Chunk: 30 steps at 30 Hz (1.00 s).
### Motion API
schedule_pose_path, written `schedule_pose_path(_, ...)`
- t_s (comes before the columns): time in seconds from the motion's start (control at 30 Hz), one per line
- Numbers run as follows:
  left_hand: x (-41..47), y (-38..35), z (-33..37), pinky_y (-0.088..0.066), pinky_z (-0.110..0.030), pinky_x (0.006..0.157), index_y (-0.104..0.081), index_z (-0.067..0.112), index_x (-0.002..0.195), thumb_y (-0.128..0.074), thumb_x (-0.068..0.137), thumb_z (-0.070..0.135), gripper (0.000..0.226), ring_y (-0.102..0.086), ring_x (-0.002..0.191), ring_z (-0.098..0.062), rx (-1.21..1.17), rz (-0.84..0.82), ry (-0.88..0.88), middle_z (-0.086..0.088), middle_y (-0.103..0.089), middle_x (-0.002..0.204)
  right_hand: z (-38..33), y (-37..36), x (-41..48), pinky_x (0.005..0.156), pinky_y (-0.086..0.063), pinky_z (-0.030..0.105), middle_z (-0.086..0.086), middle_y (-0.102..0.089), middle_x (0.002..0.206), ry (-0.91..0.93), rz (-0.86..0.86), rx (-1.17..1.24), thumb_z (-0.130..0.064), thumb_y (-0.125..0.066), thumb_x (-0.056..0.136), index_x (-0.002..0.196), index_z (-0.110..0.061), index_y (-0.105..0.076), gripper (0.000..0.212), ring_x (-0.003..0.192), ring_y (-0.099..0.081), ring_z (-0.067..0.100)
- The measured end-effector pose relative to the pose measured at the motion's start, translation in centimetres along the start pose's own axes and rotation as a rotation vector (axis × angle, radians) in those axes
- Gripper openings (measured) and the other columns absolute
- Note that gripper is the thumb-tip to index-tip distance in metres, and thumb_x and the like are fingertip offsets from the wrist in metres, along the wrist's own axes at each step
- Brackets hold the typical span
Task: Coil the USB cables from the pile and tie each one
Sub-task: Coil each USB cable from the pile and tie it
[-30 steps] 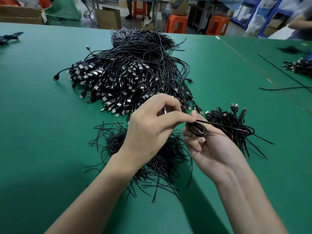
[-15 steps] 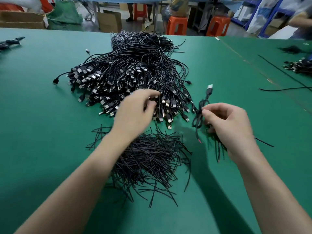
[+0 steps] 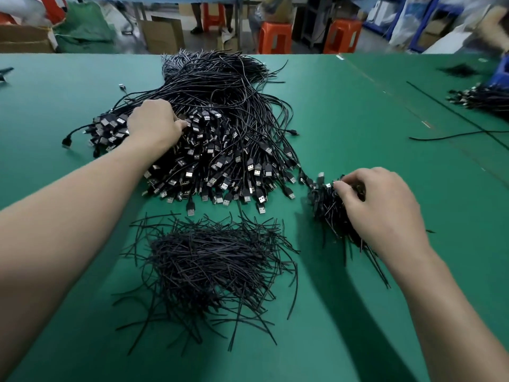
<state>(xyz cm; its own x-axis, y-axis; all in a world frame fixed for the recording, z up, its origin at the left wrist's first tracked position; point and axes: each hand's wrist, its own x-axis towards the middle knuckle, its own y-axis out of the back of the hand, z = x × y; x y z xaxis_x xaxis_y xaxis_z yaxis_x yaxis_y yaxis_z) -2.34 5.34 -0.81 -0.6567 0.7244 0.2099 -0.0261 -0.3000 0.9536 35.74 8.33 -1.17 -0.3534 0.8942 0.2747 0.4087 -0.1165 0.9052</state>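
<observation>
A large pile of black USB cables [image 3: 220,139] lies on the green table, plugs fanned toward me. My left hand [image 3: 154,125] reaches into its left side, fingers curled among the plugs; what they hold is hidden. In front of me lies a heap of short black twist ties [image 3: 209,266]. To the right sits a small stack of coiled, tied cables [image 3: 327,208]. My right hand [image 3: 377,205] rests on that stack, fingertips pinching a coiled cable at its top.
The green table [image 3: 344,161] stretches far to the right, where another cable bundle [image 3: 479,97] and a loose cable [image 3: 454,135] lie. Orange stools [image 3: 275,37] and cardboard boxes [image 3: 162,35] stand beyond the far edge.
My right hand has carried the coiled cable down onto the stack at the right. My left hand has moved from the pile's front further up and left into the plugs.
</observation>
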Motion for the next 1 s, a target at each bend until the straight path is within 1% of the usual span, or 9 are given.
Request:
schedule_pose_path(0.1, 0.9, 0.3, 0.1, -0.054, -0.05, 0.092, -0.077, 0.004, 0.109, -0.072, 0.097, 0.037, 0.035, -0.065, 0.108, -0.046, 0.057, -0.048, -0.003, -0.026, -0.07, 0.114, -1.5, -0.8, -1.1, 0.097, -0.044, 0.037, -0.003, -0.067, 0.111, 0.154, -0.1, 0.041, -0.043, -0.056, 0.1, 0.11, -0.023, -0.073, 0.029, 0.114, -0.053, 0.018)
schedule_pose_path(0.2, 1.4, 0.4, 0.2, -0.055, -0.051, 0.09, -0.076, 0.004, 0.112, -0.074, 0.096, 0.028, 0.029, -0.064, 0.107, -0.047, 0.137, -0.061, -0.037, -0.026, -0.069, 0.115, -2.8, -2.4, -2.3, 0.111, -0.036, 0.03, -0.006, -0.062, 0.133, 0.282, -0.34, -0.018, -0.049, -0.05, 0.102, 0.127, -0.022, -0.067, 0.041, 0.129, -0.049, 0.011)
schedule_pose_path(0.33, 1.2, 0.5, 0.2, -0.054, -0.05, 0.084, -0.076, 0.003, 0.109, -0.068, 0.097, 0.019, 0.022, -0.064, 0.102, -0.048, 0.252, -0.03, -0.078, -0.026, -0.068, 0.108, -2.7, -3.9, -3.1, 0.123, -0.024, 0.039, 0.005, -0.046, 0.154, 0.265, -0.613, -0.21, -0.054, -0.041, 0.104, 0.137, -0.011, -0.057, 0.057, 0.149, -0.031, 0.022)
schedule_pose_path(0.47, 0.6, 0.8, 0.3, -0.054, -0.046, 0.08, -0.078, 0.0, 0.092, -0.067, 0.097, 0.022, 0.025, -0.065, 0.09, -0.044, 0.113, -0.032, -0.11, -0.023, -0.069, 0.088, -2.3, -4.1, -3.1, 0.124, -0.024, 0.042, 0.01, -0.041, 0.158, 0.186, -0.562, -0.252, -0.055, -0.036, 0.105, 0.134, -0.007, -0.058, 0.061, 0.152, -0.027, 0.022)
schedule_pose_path(0.6, -1.6, 2.6, 0.7, -0.043, -0.03, 0.058, -0.079, 0.018, 0.069, -0.068, 0.092, 0.028, 0.027, -0.052, 0.056, -0.012, -0.263, -0.133, 0.022, 0.004, -0.068, 0.054, -2.9, -3.5, -2.9, 0.117, -0.032, 0.041, 0.007, -0.058, 0.14, 0.152, -0.443, -0.231, -0.055, -0.035, 0.105, 0.121, -0.012, -0.065, 0.055, 0.133, -0.048, 0.024)
schedule_pose_path(0.7, -5.4, 3.1, 1.1, -0.038, -0.024, 0.049, -0.08, 0.017, 0.077, -0.066, 0.093, 0.031, 0.026, -0.046, 0.046, -0.006, -0.521, -0.148, 0.1, 0.004, -0.073, 0.061, -3.7, -3.3, -2.9, 0.107, -0.042, 0.037, -0.006, -0.067, 0.121, 0.166, -0.275, 0.027, -0.051, -0.049, 0.102, 0.117, -0.022, -0.067, 0.037, 0.116, -0.057, 0.014)
schedule_pose_path(0.77, -8.6, 3.1, 1.8, -0.037, -0.019, 0.046, -0.078, 0.019, 0.083, -0.066, 0.096, 0.031, 0.022, -0.044, 0.042, -0.004, -0.663, -0.238, 0.07, 0.007, -0.073, 0.061, -4.7, -3.4, -3.0, 0.093, -0.048, 0.033, -0.018, -0.069, 0.102, 0.143, -0.235, 0.313, -0.042, -0.064, 0.098, 0.096, -0.031, -0.069, 0.012, 0.099, -0.061, 0.002)
schedule_pose_path(0.87, -13.0, 3.0, 3.7, -0.028, -0.016, 0.036, -0.076, 0.021, 0.084, -0.066, 0.097, 0.027, 0.018, -0.036, 0.037, -0.003, -0.72, -0.397, -0.081, 0.009, -0.069, 0.057, -6.3, -3.6, -3.2, 0.081, -0.053, 0.033, -0.013, -0.076, 0.085, 0.023, -0.3, 0.761, -0.034, -0.065, 0.097, 0.081, -0.024, -0.072, 0.02, 0.084, -0.069, 0.003)
schedule_pose_path(1.0, -17.1, 4.1, 5.7, -0.033, -0.012, 0.04, -0.071, 0.024, 0.071, -0.071, 0.089, 0.025, 0.018, -0.044, 0.039, 0.001, -0.69, -0.456, -0.301, 0.012, -0.064, 0.052, -8.1, -3.4, -2.7, 0.087, -0.056, 0.039, 0.003, -0.077, 0.094, -0.352, -0.613, 1.271, -0.054, -0.042, 0.104, 0.104, -0.01, -0.073, 0.054, 0.089, -0.072, 0.018)
